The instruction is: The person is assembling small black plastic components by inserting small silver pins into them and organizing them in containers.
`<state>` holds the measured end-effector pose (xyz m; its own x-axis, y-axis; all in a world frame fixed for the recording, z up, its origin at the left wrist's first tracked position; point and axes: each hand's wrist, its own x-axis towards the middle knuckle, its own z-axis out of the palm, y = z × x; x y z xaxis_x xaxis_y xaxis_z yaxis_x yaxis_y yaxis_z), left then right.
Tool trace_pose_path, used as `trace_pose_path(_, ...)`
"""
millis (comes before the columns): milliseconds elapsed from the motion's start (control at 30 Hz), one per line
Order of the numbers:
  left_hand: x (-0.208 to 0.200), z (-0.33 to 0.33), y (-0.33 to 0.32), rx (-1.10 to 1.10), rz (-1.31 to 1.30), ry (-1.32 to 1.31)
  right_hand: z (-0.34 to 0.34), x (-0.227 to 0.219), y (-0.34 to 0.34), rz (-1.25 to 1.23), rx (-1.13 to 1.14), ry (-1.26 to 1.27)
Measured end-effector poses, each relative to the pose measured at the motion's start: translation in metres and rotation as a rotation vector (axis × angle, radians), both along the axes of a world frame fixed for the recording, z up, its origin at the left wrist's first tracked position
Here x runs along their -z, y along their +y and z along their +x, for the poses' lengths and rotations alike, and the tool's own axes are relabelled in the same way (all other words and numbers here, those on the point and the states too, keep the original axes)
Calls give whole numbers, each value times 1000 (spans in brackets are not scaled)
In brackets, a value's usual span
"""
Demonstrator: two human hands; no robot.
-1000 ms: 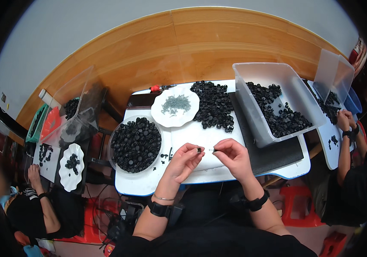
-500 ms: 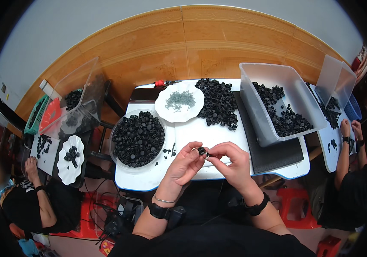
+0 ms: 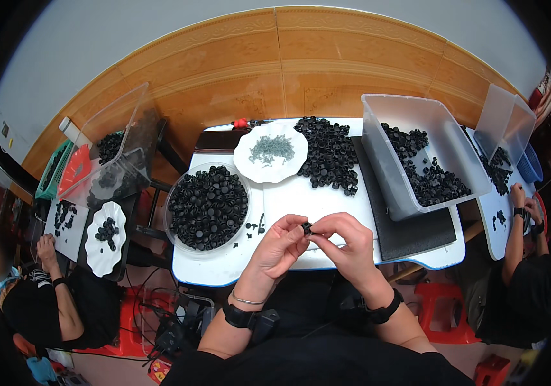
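Observation:
Over the table's front edge, my left hand (image 3: 278, 249) pinches a small black plastic cap (image 3: 306, 228) between thumb and fingers. My right hand (image 3: 347, 243) is closed too, with thumb and forefinger pressed up against that cap. A tiny black piece in the right fingertips is now mostly hidden there. To the left stands a round clear tub (image 3: 244, 222) full of similar black caps. Beyond my hands, a white scalloped plate (image 3: 244, 161) carries a heap of small greyish-green pieces. Beside the plate lies a pile of black parts (image 3: 328, 157).
A translucent bin (image 3: 385, 174) with black parts stands on a dark mat (image 3: 410, 235) at right. Loose black bits (image 3: 256, 225) lie by the tub. Co-workers sit at tables on both sides: one hand (image 3: 46, 251) at left, two hands (image 3: 525, 199) at right.
My right fingertips have moved in against the cap in my left hand, closing the small gap between them. The tiny piece that showed in my right fingers is now mostly covered.

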<state>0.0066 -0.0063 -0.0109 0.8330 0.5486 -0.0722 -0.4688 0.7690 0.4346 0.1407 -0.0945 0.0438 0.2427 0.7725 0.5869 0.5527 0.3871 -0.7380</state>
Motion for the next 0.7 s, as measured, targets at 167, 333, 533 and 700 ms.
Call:
trace_pose_path(167, 0, -1, 0, -12, 74, 11, 0, 1, -2, -81, -2, 91)
trace_pose_path(333, -1, -5, 3, 22, 69, 9, 2, 6, 0, -76, -70, 167)
trace_pose_path(533, -3, -6, 4, 21, 132, 29, 2, 10, 0, -58, -106, 227)
trace_pose_path(700, -4, -7, 5, 37, 171, 26, 3, 10, -1, -86, -133, 235)
